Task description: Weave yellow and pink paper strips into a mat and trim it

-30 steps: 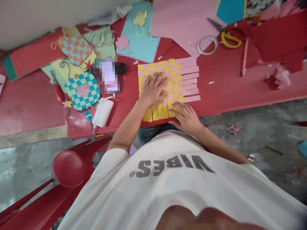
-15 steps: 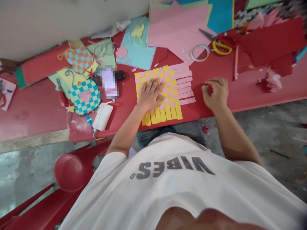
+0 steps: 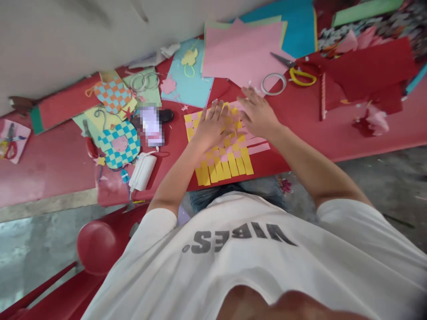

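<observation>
A woven paper mat (image 3: pixel 224 165) of yellow and pink strips lies on the red table (image 3: pixel 56 178), with loose strip ends sticking out toward me and to the right. My left hand (image 3: pixel 213 126) rests flat on its middle, fingers spread, holding nothing. My right hand (image 3: pixel 258 116) sits open over the mat's far right corner, fingers apart, by the pink strip ends. Part of the weave is hidden under both hands.
Beyond the mat lie a pink paper sheet (image 3: pixel 243 53), a tape roll (image 3: pixel 273 83) and yellow-handled scissors (image 3: pixel 300 75). To the left are a blue checkered paper weave (image 3: pixel 119 144) and a white pouch (image 3: pixel 143 171). A red balloon (image 3: pixel 96 247) sits below the table edge.
My right hand has come from the table right of the mat, over to the mat's far corner, and its fingers have opened. My left hand stays on the mat. The view has tilted slightly.
</observation>
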The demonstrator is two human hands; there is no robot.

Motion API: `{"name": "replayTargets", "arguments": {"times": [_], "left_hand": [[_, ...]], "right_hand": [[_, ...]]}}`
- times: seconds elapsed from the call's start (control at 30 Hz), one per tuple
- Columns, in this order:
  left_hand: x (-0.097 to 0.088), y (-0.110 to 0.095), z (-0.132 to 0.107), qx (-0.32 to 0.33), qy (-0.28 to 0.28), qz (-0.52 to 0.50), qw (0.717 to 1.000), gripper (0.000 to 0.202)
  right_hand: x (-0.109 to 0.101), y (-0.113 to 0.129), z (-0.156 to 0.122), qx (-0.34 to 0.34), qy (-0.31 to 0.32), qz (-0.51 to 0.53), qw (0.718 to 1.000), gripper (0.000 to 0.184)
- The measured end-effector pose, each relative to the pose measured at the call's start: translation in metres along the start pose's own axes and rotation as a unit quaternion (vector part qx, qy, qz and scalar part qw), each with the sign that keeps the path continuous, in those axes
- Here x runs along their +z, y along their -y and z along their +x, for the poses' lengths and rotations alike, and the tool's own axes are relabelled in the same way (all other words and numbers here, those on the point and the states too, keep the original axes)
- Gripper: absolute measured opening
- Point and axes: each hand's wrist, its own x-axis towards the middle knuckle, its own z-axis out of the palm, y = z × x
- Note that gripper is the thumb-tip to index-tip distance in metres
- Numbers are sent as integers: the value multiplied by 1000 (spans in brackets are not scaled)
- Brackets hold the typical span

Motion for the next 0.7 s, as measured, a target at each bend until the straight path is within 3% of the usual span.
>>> {"name": "replayTargets", "arguments": {"times": [0.17,0.33,0.4,0.5,0.6,0.7], "left_hand": [[18,2,3,-6,44,5,999,105],[19,2,-1,3,44,27,999,104],[18,2,-1,0,47,24,999,106],[17,3,-1,4,41,8,999,108],[18,4,0,10,32,-3,999,110],[20,5,0,6,31,-3,999,111]], "right_hand": [[36,30,11,-1,100,-26,995,86],[45,27,4,12,97,-33,995,95],[40,19,6,8,82,-24,996,83],[19,-16,15,59,-30,-27,997,47],[-13,-81,22,157,-180,-85,967,27],[-43,-149,25,253,-231,-147,928,37]]}}
